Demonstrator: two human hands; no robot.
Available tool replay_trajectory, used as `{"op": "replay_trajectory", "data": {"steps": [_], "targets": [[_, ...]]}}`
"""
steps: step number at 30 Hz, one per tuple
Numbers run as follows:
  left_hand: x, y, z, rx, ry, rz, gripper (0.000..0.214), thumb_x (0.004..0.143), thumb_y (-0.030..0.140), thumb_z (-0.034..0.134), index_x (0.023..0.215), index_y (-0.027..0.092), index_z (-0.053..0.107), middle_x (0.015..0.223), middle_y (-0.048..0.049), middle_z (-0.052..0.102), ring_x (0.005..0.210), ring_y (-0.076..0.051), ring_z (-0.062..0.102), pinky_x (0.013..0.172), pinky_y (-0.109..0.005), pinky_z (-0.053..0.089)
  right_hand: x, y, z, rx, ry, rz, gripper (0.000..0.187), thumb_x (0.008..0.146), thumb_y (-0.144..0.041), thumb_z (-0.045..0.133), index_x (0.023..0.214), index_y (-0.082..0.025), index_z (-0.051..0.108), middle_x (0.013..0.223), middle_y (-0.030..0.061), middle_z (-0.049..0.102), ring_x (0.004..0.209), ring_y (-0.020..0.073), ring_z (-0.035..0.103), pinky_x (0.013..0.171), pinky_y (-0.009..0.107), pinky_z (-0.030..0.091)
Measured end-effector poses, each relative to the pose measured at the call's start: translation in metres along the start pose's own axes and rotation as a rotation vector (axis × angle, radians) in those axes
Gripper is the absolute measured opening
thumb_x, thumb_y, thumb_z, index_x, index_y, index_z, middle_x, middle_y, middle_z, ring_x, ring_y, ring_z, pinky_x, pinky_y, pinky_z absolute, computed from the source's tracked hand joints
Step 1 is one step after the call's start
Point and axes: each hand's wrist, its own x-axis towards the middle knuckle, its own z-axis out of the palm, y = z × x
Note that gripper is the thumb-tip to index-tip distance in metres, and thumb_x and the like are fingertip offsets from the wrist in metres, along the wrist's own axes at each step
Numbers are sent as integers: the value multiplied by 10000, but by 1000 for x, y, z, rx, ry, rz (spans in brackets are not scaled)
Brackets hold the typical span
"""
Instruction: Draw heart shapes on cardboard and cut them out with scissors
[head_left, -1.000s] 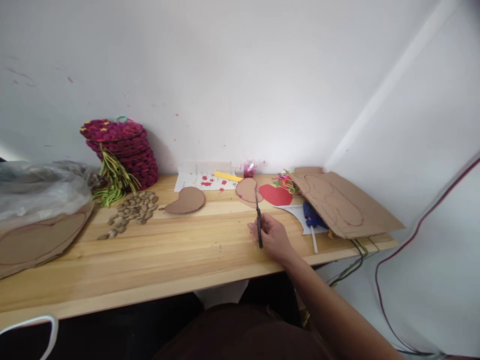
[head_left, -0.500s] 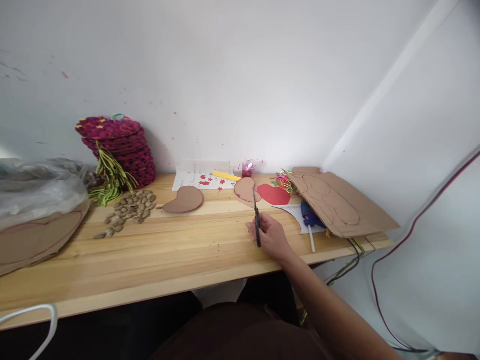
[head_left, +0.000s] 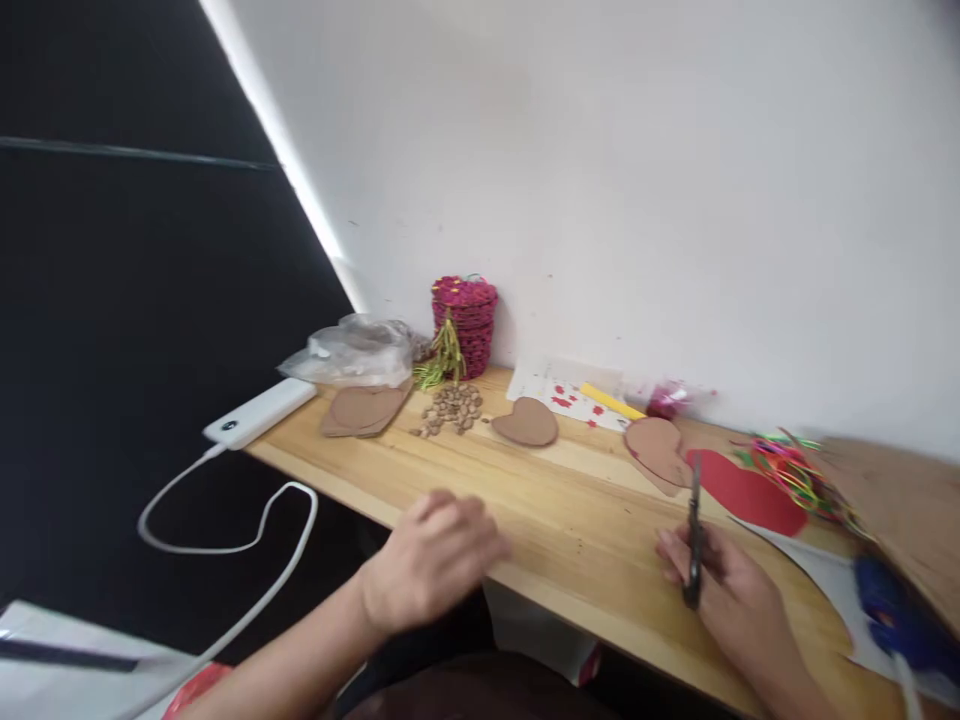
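Note:
My right hand (head_left: 731, 585) grips a pair of black-handled scissors (head_left: 694, 535) above the right part of the table, blades pointing away from me. Just beyond the blades are a cardboard heart shape (head_left: 654, 450) and a red paper shape (head_left: 742, 490). My left hand (head_left: 442, 560) hovers at the table's front edge, blurred, its fingers loosely extended and nothing visible in them. Another cardboard heart (head_left: 526, 423) lies farther back, beside a pile of brown nuts or seeds (head_left: 454, 408).
A magenta woven basket (head_left: 472, 325) with a green tassel stands by the wall. Near it are a plastic bag (head_left: 352, 350), cardboard pieces (head_left: 364, 410) and a white power bank (head_left: 262, 412) with its cable. Colourful strings (head_left: 787, 465) and a blue glue gun (head_left: 892, 610) are at right.
The view has swung left, bringing the power bank and dark panel into sight. My left hand has come into view over the table's front edge. The right hand still holds the scissors.

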Motion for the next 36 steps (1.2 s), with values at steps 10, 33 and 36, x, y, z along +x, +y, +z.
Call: {"op": "replay_trajectory", "data": {"steps": [10, 33, 36], "targets": [[-25, -163, -50, 263, -190, -945, 545, 776, 470, 784, 1231, 198, 654, 1174, -147, 729, 1140, -393, 659, 969, -486, 502, 4, -2, 0, 16, 22, 131, 447, 555, -629, 810, 757, -253, 679, 717, 83, 754, 626, 316, 745, 614, 415, 622], [5, -32, -29, 223, 423, 12, 328, 873, -22, 690, 1125, 170, 604, 1155, -142, 751, 1158, -235, 720, 989, -351, 609, -12, -24, 20, 405, -126, 99, 539, 659, -678, 877, 840, -212, 674, 791, 81, 773, 672, 261, 712, 657, 398, 571], [39, -18, -14, 75, 390, 191, 339, 883, -12, 690, 1180, 130, 609, 1151, -172, 759, 1212, -254, 704, 1010, -367, 618, -9, -53, 26, 644, -232, 107, 565, 645, -694, 893, 775, -204, 646, 797, 61, 770, 672, 234, 727, 733, 399, 586]]}}
